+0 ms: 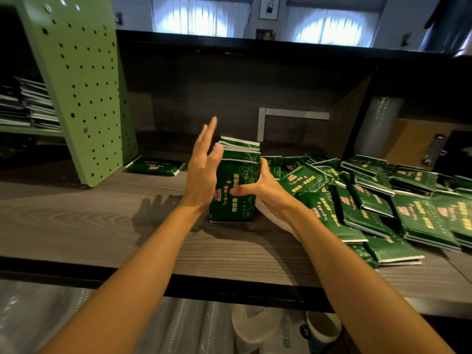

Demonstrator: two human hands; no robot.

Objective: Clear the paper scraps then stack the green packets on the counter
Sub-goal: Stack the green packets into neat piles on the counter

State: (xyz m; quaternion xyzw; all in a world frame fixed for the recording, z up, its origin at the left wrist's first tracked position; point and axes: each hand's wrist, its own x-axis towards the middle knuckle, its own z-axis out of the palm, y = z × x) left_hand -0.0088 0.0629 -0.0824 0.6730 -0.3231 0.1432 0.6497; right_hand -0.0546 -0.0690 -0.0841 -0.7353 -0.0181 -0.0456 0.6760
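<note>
A bundle of several green packets (pixel 237 180) stands on end on the wooden counter (pixel 102 226), its white edges uneven at the top. My right hand (pixel 263 190) grips the bundle from the right, thumb across its printed front, fingers behind. My left hand (pixel 204 172) is flat with straight fingers just left of the bundle, at or near its side. A loose heap of green packets (pixel 370 200) covers the counter to the right. One single green packet (pixel 155 166) lies flat at the left rear.
A green perforated metal panel (pixel 84 88) leans at the left, with stacked papers (pixel 28 103) on a shelf behind it. A dark back wall carries a metal bracket (pixel 288 117). A clipboard (pixel 431 149) sits at far right. Plastic bags and a cup (pixel 321 330) lie below the counter edge.
</note>
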